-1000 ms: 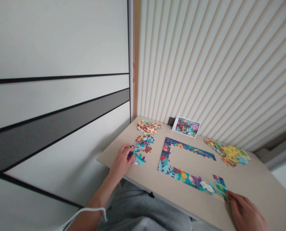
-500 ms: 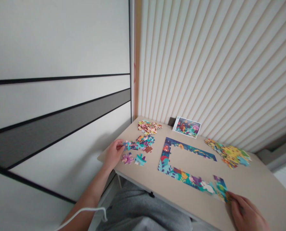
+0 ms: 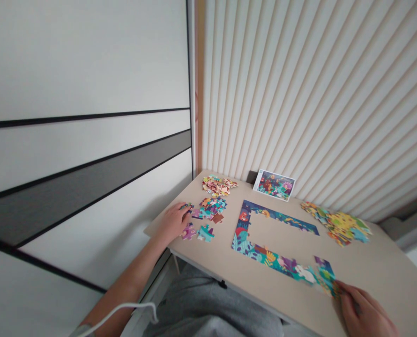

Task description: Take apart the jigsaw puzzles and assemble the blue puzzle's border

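In the head view my left hand (image 3: pixel 173 222) is at the table's left side, fingers curled on a dark blue puzzle piece (image 3: pixel 187 206). Its fingertips partly hide the piece. Close by lie a purple piece (image 3: pixel 188 232), a turquoise piece (image 3: pixel 205 233) and a mixed pile of puzzle pieces (image 3: pixel 212 207). At the lower right my right hand (image 3: pixel 366 309) pinches the near end of a short joined strip of puzzle pieces (image 3: pixel 325 272). That strip meets the right end of the partly joined puzzle border (image 3: pixel 242 234), which is open on its right side.
A picture card (image 3: pixel 274 184) leans at the table's back edge. Pale pink and yellow pieces (image 3: pixel 218 185) are heaped at the back left, and yellow-green pieces (image 3: pixel 345 224) at the right. White cabinet panels (image 3: pixel 89 154) stand close on the left. A white cable (image 3: pixel 134 305) hangs by my left arm.
My left hand has moved slightly right and over the pieces, covering more of the one at its fingertips. My right hand stays at the strip; the view has shifted slightly.
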A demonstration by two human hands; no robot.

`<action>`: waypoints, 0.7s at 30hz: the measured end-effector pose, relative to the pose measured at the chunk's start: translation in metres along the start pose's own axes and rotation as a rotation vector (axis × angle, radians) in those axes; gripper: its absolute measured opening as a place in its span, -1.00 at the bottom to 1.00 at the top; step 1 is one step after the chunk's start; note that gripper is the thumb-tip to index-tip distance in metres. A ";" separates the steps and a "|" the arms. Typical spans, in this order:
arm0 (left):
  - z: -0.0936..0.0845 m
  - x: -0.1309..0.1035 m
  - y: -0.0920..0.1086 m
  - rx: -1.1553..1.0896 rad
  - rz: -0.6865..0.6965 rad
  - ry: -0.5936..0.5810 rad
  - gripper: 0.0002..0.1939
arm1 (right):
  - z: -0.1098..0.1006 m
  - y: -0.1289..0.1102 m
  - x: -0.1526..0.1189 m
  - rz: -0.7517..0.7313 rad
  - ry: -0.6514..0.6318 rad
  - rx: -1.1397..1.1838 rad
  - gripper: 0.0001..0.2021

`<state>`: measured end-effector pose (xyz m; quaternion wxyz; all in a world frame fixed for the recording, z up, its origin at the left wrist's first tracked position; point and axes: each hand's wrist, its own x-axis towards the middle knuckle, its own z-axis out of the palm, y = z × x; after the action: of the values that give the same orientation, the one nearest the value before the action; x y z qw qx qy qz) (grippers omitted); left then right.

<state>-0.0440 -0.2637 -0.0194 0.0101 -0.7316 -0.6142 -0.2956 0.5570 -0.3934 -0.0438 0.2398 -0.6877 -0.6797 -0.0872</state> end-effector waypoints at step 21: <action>-0.020 0.038 0.009 -0.328 -0.059 -0.180 -0.80 | 0.005 0.003 -0.001 -0.002 -0.020 -0.002 -0.61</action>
<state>-0.0419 -0.2391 0.0172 -0.1730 -0.7286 -0.5773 -0.3253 0.5585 -0.3917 -0.0488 0.2321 -0.6882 -0.6826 -0.0814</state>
